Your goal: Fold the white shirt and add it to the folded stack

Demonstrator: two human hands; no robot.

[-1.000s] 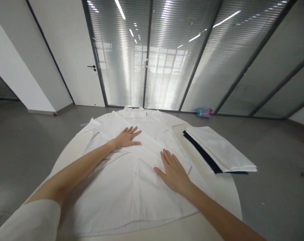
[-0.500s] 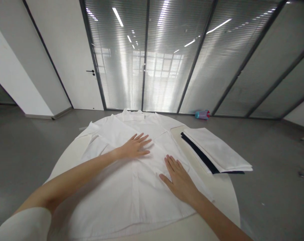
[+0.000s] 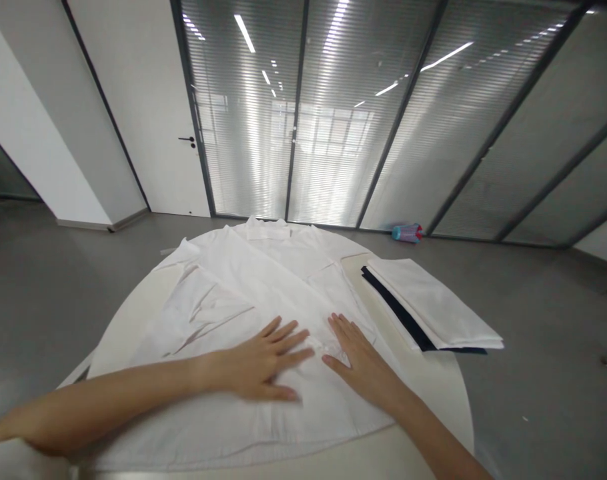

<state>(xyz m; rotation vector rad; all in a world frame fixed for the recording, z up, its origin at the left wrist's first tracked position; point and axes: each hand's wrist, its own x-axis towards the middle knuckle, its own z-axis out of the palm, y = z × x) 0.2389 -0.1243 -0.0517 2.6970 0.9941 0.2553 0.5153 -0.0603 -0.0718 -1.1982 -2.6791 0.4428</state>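
Note:
A white shirt (image 3: 283, 280) lies spread across the round table, its collar at the far edge and its hem toward me. My left hand (image 3: 266, 360) is on the middle of the shirt front, fingers spread and holding nothing; it is slightly blurred. To its right my right hand (image 3: 358, 367) lies flat on the shirt, fingers stretched out and thumb apart. The two hands are close but do not touch. Creases run across the cloth on the left side, beyond my left forearm.
A folded stack of white and dark cloth (image 3: 433, 303) sits at the table's right edge, partly overhanging. The white table (image 3: 448, 400) has a curved rim. A blue and red patterned basket-like object (image 3: 407, 233) lies on the floor by the glass partition (image 3: 328, 153).
My left hand has slid down the shirt toward me, and folds have formed in the cloth on the left. My right hand has hardly moved. The view has tilted slightly.

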